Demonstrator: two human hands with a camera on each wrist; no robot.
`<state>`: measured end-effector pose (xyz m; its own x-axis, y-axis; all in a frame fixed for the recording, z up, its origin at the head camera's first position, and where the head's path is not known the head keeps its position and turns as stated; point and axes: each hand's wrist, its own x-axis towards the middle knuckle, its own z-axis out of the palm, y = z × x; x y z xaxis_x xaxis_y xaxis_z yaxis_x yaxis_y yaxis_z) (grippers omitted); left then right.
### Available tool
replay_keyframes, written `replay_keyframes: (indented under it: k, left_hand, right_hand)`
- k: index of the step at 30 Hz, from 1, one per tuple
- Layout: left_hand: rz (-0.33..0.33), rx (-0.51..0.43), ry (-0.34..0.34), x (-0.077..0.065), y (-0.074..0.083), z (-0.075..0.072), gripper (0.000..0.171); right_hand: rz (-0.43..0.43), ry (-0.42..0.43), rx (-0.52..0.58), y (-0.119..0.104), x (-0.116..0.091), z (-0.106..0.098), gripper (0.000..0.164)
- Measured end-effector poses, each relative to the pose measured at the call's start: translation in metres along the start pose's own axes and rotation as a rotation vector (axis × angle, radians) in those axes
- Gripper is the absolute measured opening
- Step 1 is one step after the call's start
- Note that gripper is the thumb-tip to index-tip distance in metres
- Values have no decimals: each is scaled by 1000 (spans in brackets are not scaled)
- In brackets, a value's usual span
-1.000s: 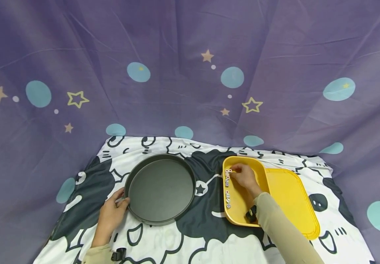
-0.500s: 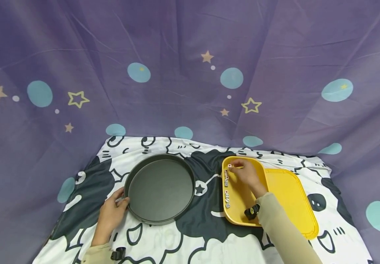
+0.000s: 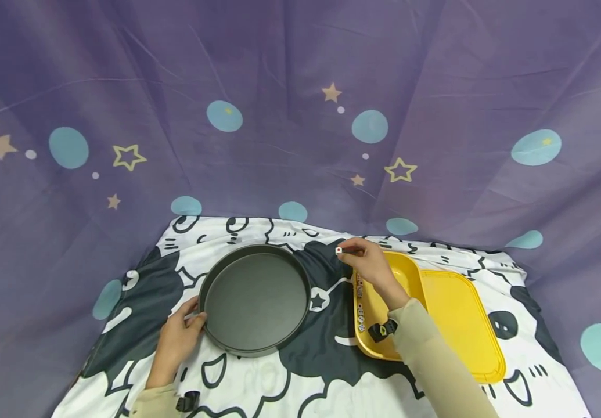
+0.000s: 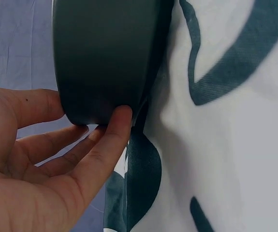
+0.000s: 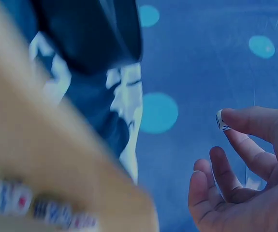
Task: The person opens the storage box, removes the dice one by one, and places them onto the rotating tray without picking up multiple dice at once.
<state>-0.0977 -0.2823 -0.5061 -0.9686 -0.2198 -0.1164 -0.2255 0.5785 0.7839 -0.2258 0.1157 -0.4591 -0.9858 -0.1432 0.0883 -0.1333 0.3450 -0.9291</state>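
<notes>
A small white die [image 3: 339,251] with a red dot is pinched between the thumb and forefinger of my right hand [image 3: 370,262]. That hand is above the far left corner of the yellow box [image 3: 384,347]. The right wrist view also shows the die [image 5: 221,121] at my fingertips, the other fingers bent loosely. More dice [image 3: 360,313] lie in a row along the box's left inner wall, partly hidden by my hand. My left hand [image 3: 179,334] holds the left edge of a round dark pan [image 3: 255,302]; the left wrist view shows fingers [image 4: 122,121] against its outer side.
A flat yellow lid [image 3: 464,325] lies right of the box, against its side. A cartoon-print cloth [image 3: 352,400] covers the table. Behind it hangs a purple curtain [image 3: 279,116] with stars and dots. A strip of cloth separates pan and box.
My right hand has lifted one die from the far end of the row and moved left, over the box's left wall. The left hand and pan have stayed put.
</notes>
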Motion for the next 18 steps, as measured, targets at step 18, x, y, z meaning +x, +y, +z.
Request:
replay_keyframes:
  k: [18]
  left_hand:
    - [10,21,12,0,-1,1,47]
  right_hand:
    - [-136,-104,12,-44,31,99,18]
